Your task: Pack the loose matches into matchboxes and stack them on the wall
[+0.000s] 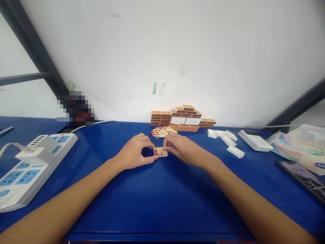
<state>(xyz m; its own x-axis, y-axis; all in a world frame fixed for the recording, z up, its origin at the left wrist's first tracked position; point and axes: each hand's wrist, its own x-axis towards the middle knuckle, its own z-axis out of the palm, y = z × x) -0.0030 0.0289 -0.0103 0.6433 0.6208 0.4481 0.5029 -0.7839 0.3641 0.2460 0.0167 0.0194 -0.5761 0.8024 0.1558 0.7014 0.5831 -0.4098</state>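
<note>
A small white matchbox tray (166, 154) with red-tipped matches (159, 151) in it lies on the blue table. My left hand (135, 151) grips its left end between thumb and fingers. Over the right end, my right hand (181, 148) is closed in a pinch at the matches, its fingertips partly hiding them. Just behind the hands is a loose pile of matches (162, 131). Stacked matchboxes (185, 119) stand behind that pile, against the wall.
Several white trays (235, 151) lie to the right, near a white device (256, 140), a plastic packet (297, 145) and a phone (303, 179). On the left sits a power strip (38, 169) with a plugged-in charger. Dark metal posts (33, 40) flank the table.
</note>
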